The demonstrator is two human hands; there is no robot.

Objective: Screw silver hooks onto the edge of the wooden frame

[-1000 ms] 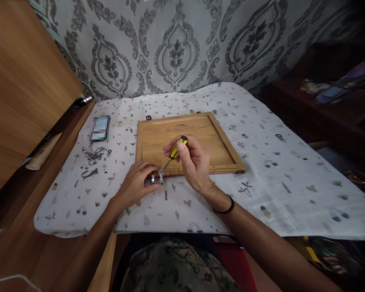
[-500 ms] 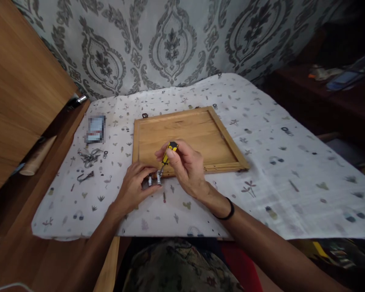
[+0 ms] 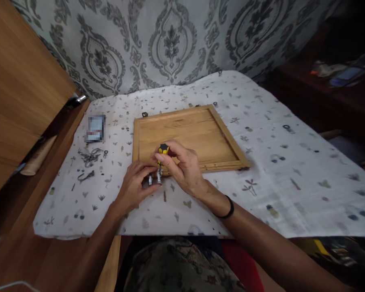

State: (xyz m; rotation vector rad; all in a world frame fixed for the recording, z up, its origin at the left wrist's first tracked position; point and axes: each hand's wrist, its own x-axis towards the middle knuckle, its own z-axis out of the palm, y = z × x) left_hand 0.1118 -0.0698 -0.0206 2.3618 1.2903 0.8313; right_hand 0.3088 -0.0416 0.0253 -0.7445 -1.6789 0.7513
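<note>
My right hand (image 3: pixel 184 166) grips a small screwdriver (image 3: pixel 163 150) with a yellow and black handle, held nearly upright. Its tip points down at a shiny metal fitting (image 3: pixel 158 177) on the near edge of a wooden framed panel (image 3: pixel 182 134). Around that fitting, at the panel's near left corner, my left hand (image 3: pixel 138 181) has its thumb and fingers closed. Two bright metal parts show between them; the fingers hide the rest. The panel lies flat on a patterned white cloth (image 3: pixel 231 202).
Left of the panel lie a pile of loose metal fittings (image 3: pixel 91 157), a single fitting (image 3: pixel 86 176) and a phone-like object (image 3: pixel 95 128). A dark ring-shaped piece (image 3: pixel 288 129) rests to the right. A wooden cabinet side (image 3: pixel 24 81) rises at the left; patterned fabric (image 3: pixel 170 44) hangs behind.
The screwdriver has tilted from leaning right to nearly upright, and my right hand has shifted slightly left. My left hand stays in place at the fitting.
</note>
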